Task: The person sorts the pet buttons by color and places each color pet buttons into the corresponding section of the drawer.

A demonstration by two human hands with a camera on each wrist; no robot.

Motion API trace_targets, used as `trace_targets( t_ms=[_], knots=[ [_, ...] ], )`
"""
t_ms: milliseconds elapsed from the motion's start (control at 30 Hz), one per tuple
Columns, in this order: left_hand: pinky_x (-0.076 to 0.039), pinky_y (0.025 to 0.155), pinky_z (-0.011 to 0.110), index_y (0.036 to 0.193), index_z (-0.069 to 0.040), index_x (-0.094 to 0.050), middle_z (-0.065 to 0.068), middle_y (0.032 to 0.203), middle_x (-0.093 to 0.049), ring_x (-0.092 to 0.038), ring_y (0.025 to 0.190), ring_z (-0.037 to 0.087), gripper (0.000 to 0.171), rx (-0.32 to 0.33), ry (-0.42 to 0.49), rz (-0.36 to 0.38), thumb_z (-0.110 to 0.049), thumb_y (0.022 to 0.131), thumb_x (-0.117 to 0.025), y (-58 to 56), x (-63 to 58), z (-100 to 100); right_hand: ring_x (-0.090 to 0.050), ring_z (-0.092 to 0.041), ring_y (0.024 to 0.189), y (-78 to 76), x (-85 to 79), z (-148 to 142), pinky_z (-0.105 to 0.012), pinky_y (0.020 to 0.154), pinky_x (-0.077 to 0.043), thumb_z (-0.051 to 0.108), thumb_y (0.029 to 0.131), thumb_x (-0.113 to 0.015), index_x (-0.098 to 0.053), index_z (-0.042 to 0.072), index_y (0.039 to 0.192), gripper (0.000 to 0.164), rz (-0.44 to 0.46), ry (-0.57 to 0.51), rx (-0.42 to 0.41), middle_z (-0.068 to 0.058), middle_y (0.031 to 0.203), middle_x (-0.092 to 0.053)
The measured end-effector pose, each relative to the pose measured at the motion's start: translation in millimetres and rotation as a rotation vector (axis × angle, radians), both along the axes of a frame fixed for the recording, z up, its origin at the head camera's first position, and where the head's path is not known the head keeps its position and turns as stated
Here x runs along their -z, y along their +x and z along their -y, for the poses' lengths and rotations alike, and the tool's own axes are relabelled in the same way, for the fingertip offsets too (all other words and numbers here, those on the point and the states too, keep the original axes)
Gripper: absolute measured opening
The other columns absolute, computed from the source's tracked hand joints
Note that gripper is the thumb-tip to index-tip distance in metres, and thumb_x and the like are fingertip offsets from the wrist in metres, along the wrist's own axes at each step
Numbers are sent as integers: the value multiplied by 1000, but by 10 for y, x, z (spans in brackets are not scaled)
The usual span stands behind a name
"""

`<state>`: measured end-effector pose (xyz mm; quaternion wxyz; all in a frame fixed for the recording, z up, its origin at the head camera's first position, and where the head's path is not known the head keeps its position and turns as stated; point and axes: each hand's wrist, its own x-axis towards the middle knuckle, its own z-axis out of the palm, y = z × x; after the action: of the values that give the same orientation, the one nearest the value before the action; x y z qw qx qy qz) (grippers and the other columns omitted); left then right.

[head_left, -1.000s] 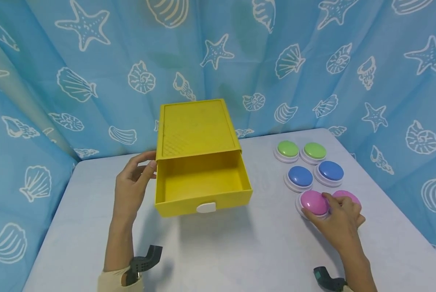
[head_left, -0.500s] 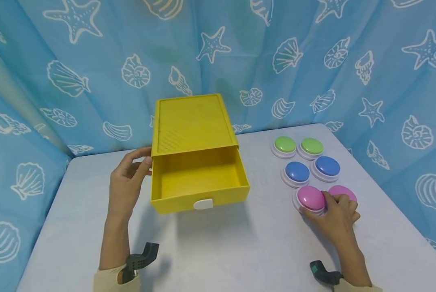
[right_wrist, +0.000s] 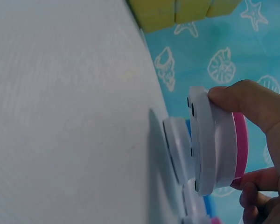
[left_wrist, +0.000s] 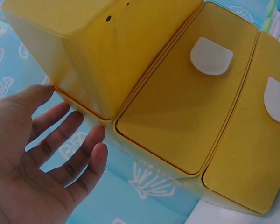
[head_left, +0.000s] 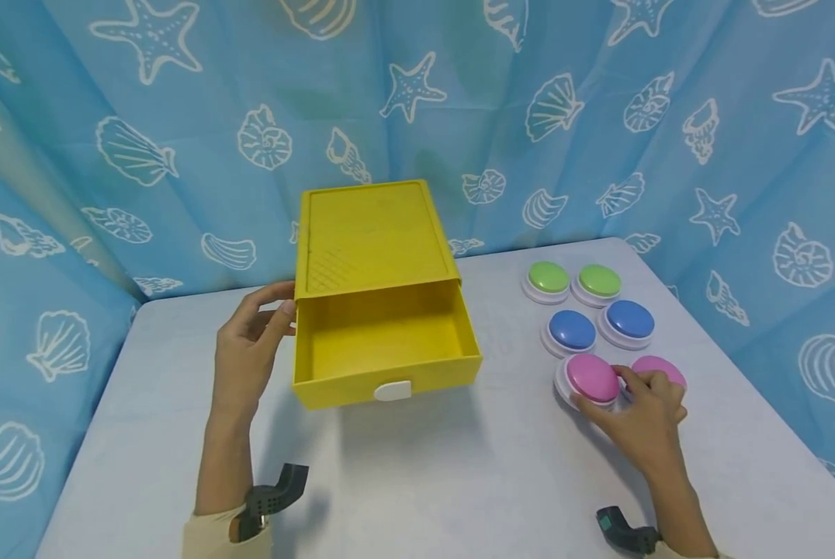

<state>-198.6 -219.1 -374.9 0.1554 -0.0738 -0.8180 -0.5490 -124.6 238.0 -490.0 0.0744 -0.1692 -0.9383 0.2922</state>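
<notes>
My right hand [head_left: 644, 423] pinches a round pink push button [head_left: 594, 378] with a white base between thumb and fingers. In the right wrist view the button's white base [right_wrist: 204, 140] stands on edge, clear of the tabletop. A second pink button [head_left: 658, 368] lies partly hidden behind that hand. My left hand [head_left: 245, 353] is at the left side of a yellow drawer cabinet [head_left: 372, 241]. Its thumb and fingertips touch the side near the pulled-out top drawer [head_left: 389, 376], fingers loosely extended. The drawer shows nothing inside.
Two blue buttons [head_left: 573, 330] and two green buttons [head_left: 548, 277] stand in pairs behind the pink ones on the white table [head_left: 417, 489]. Two lower drawers [left_wrist: 177, 93] with white handles are closed. A blue shell-print curtain [head_left: 473, 116] hangs behind.
My right hand has taken the near-left pink button, tilting it up off the table and slightly left. My left hand stays at the cabinet's side. The head view shifted slightly.
</notes>
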Motion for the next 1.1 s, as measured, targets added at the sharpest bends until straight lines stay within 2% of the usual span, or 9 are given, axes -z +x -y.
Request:
trace_targets(
  t_ms=[133, 300, 500, 867, 1100],
  knots=[
    [-49, 82, 28, 124, -32, -55, -12, 121, -55, -58, 93, 15, 35, -7, -4, 8, -39, 91, -54, 4, 0, -5, -23, -39, 113, 5, -68, 27, -53, 69, -34, 64, 65, -70, -47, 5, 132, 92, -25, -21, -18, -21, 113, -34],
    [-49, 82, 30, 124, -31, -55, -11, 121, -55, -58, 94, 16, 34, 7, 17, 5, -39, 90, -55, 3, 3, 0, -23, -36, 113, 1, -161, 54, -49, 68, -35, 63, 64, -70, -47, 7, 133, 92, -42, -47, -32, -18, 112, -35],
    [-49, 82, 29, 123, -31, -56, -12, 121, -55, -58, 93, 13, 34, 16, 30, -2, -39, 90, -55, -20, 15, 12, -23, -34, 112, 2, -271, 84, -47, 69, -32, 62, 63, -72, -50, 9, 131, 89, -75, -25, -73, -15, 109, -36],
    [-49, 81, 28, 124, -32, -55, -12, 121, -55, -58, 94, 18, 34, -6, 9, 8, -38, 90, -55, -14, 16, 16, -28, -32, 109, -41, -570, 149, -43, 63, -44, 56, 62, -76, -50, 11, 132, 88, -133, 16, -105, -14, 110, -38],
    [-49, 83, 30, 123, -34, -55, -13, 121, -55, -58, 94, 12, 35, -10, 5, 8, -41, 90, -55, -20, 15, 5, -29, -31, 110, -28, -711, 190, -42, 62, -41, 51, 62, -79, -50, 11, 132, 86, -172, 14, -138, -12, 108, -38]
  ],
)
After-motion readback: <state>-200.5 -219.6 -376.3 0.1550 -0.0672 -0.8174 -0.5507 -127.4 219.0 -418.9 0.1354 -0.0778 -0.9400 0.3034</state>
